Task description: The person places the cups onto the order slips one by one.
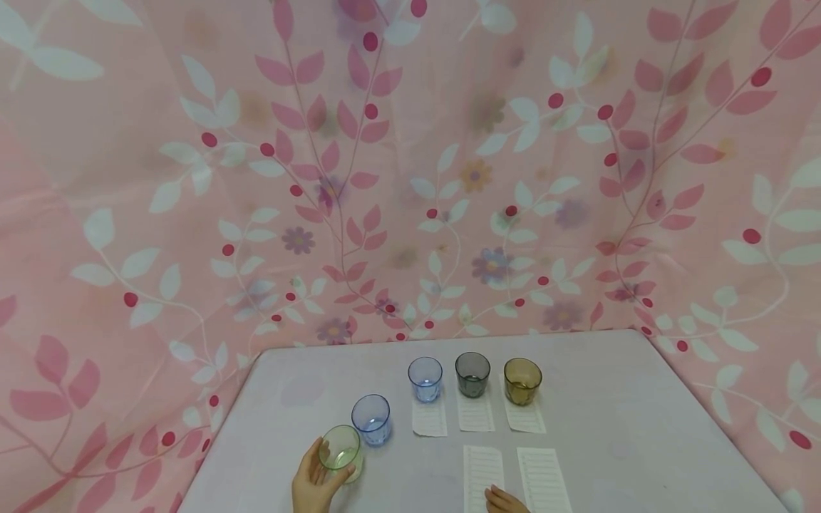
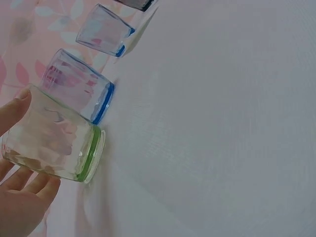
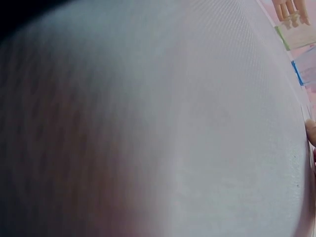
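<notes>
A clear green glass is at the table's front left, upright, with my left hand gripping its sides between thumb and fingers. In the left wrist view the same green glass has its thick base close to the tabletop. Just behind it and to its right stands a blue glass. My right hand lies low at the front edge of the view, its fingers loosely extended over a printed paper strip. It holds nothing that shows. In the right wrist view only a bit of the right hand appears.
Toward the back stand another blue glass, a grey glass and an amber glass, each at the top of a paper strip. One more strip lies at front right. A patterned pink curtain hangs behind the table.
</notes>
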Tool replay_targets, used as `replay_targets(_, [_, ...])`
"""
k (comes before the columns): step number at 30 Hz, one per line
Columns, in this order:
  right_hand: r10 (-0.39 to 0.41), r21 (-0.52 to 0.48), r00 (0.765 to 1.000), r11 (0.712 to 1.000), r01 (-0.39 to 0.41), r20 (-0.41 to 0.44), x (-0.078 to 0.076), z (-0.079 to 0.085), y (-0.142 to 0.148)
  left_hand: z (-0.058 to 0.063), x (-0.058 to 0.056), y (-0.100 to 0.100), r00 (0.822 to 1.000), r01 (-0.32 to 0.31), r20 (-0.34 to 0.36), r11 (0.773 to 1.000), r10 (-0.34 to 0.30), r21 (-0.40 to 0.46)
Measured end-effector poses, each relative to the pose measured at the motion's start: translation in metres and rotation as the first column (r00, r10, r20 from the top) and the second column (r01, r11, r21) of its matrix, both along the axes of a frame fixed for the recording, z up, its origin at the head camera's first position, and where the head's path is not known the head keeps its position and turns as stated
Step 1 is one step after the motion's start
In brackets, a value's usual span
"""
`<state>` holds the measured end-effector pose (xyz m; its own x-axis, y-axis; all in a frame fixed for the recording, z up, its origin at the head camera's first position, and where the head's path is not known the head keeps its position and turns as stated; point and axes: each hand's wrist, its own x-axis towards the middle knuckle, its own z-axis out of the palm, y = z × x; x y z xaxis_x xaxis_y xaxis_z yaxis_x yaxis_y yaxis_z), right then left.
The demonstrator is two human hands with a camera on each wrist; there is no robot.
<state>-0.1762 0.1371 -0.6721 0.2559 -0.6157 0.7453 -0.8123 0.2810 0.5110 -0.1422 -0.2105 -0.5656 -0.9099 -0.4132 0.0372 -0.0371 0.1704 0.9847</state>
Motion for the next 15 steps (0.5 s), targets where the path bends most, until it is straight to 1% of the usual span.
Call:
replay_targets(2, [0.012, 0.003, 1.0, 1.0, -0.012, -0.005, -0.001, 0.0, 0.0, 0.002, 0.001, 0.0, 1.0, -0.001, -0.013, 1.0, 0.001, -0.007])
replay_targets(6, [0.026, 0.021, 1.0, 0.999, -0.025, -0.011, -0.002, -0.002, 0.002, 0.012, 0.003, -0.001, 1.0, 0.002, -0.005, 1.0, -0.002, -0.002])
replay_targets(11, [0.039, 0.021, 0.999, 0.999, -0.039, 0.005, -0.002, -0.003, 0.003, 0.026, 0.006, -0.002, 0.998, 0.054, -0.013, 0.998, -0.053, 0.023])
replay_targets(15, [0.059, 0.004, 0.998, 0.998, -0.059, 0.016, -0.001, -0.003, 0.004, 0.033, 0.006, -0.002, 0.995, 0.098, -0.031, 0.995, -0.097, 0.035])
